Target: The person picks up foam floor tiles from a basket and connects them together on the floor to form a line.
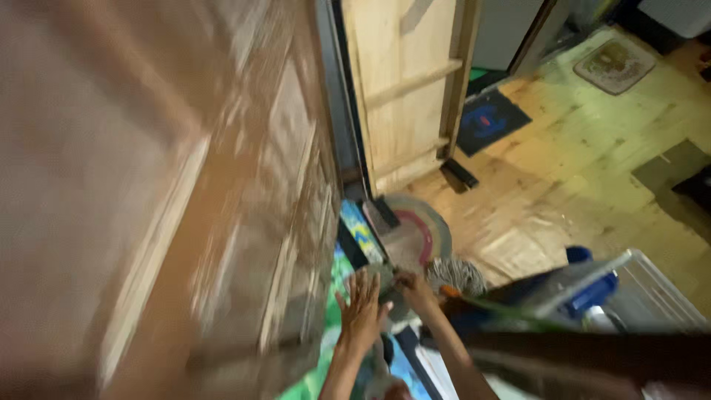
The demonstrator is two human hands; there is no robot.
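No package, label, sign or screen can be made out in the blurred view; nothing of the kind is seen from twelve to six o'clock.

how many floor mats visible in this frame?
3 clear: a round striped mat just beyond the hands, a dark blue mat by the wooden door, a beige mat top right. Blur may hide more.

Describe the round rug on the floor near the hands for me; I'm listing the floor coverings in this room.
The round woven rug lies flat on the wooden plank floor, at the foot of the pale wooden door. It shows concentric rings: a grey-green outer band, a red ring and a pale centre. Its near edge is hidden behind the right hand and a striped cloth. Motion blur hides finer texture.
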